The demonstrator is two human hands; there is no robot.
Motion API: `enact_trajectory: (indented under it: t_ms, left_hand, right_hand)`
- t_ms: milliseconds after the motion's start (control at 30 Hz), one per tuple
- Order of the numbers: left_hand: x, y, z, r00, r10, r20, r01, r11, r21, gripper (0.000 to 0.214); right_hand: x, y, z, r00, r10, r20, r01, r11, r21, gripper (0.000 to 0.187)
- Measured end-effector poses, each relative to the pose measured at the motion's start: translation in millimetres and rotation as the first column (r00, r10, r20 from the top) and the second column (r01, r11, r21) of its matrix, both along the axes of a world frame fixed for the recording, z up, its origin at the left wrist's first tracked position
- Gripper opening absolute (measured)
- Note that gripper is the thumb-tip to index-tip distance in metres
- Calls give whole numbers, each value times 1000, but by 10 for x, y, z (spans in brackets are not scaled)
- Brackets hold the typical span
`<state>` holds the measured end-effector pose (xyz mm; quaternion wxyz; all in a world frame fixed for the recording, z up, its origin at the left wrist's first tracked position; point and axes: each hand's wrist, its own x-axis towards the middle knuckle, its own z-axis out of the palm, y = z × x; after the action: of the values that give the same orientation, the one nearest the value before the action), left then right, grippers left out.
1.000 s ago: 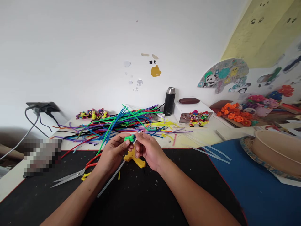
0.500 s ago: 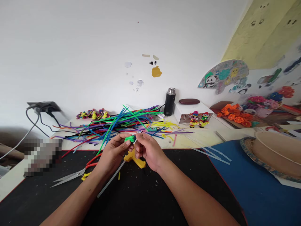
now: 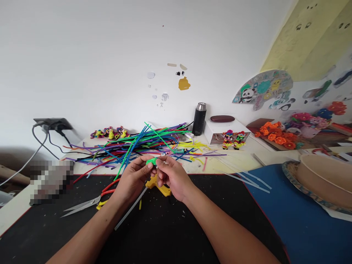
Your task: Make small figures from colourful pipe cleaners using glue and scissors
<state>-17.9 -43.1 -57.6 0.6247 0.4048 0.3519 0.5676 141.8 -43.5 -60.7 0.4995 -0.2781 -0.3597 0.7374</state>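
Note:
Between my two hands is a small green fuzzy piece (image 3: 151, 161) of bent pipe cleaner, held above the black mat (image 3: 165, 234). My left hand (image 3: 134, 176) pinches its left side between thumb and fingers. My right hand (image 3: 173, 176) is closed at its right end, thumb and fingertips on it. Under my hands a yellow glue gun (image 3: 159, 186) lies on the mat, a translucent glue stick (image 3: 130, 209) reaching toward me from it. Left of my left forearm are large scissors (image 3: 82, 206) with red handles and open blades, partly hidden by the arm.
A heap of coloured pipe cleaners (image 3: 143, 143) spreads behind my hands. A black flask (image 3: 199, 119), a white box (image 3: 217, 129) and small figures (image 3: 232, 140) stand behind to the right. Loose glue sticks (image 3: 251, 179) and a round basin (image 3: 321, 179) lie further right. Cables hang from a wall socket (image 3: 52, 124).
My right fingertips have moved slightly left, closing onto the green piece's right end and covering the dark bit seen there before. The camera view has shifted a little.

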Motion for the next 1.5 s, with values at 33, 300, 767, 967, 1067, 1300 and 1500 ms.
enact_trajectory:
  t_ms: [33,300,767,967,1067,1300,1500]
  left_hand:
    - [-2,3,-6,1000,2,2,-2,1000,-3,38]
    - [10,-7,23,1000,-2,-2,2,1000,0,40]
    - [14,-43,45,991,75,-110,-65,994,90,39]
    - [4,-38,45,979,103,-174,-81,988,134,39]
    - [4,-29,40,988,101,-115,-90,991,96,46]
    - [6,-16,-12,995,26,-101,-21,999,49,29]
    - [-18,-22,1,992,54,-114,-45,996,77,31]
  right_hand:
    - [-5,0,-5,1000,-3,0,3,1000,-3,54]
    - [21,0,17,1000,14,-1,-14,1000,10,53]
    - [49,6,30,999,-8,38,8,1000,7,56]
    - [17,-15,15,996,3,93,-4,1000,16,56]
    - [5,-15,2,996,0,92,0,1000,-1,55]
    - [8,1,-35,994,-28,107,29,999,-12,51]
    - [31,-9,-20,992,-14,124,15,1000,-7,52]
